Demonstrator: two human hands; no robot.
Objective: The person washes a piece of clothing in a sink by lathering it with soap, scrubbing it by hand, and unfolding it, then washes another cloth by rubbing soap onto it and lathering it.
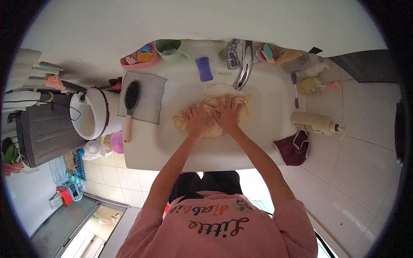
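A crumpled, pale yellow cloth [211, 131] lies in the white sink [266, 148], bunched beneath both of my hands. My left hand [198, 120] rests on its left part, fingers spread and pointing away from me. Just beside it, my right hand [227, 114] presses on the right part, also with its fingers apart. Neither hand closes round the cloth. Beyond it the chrome faucet [244, 71] reaches over the basin. The underside of the cloth is hidden.
A purple sponge [204, 69] lies behind the basin, near a green cup [171, 50] and pink soap dish [140, 60]. Left, a hairbrush [131, 99] lies on a grey mesh cloth [155, 96]. Right are a cream pump bottle [314, 123] and a maroon fabric piece [293, 149].
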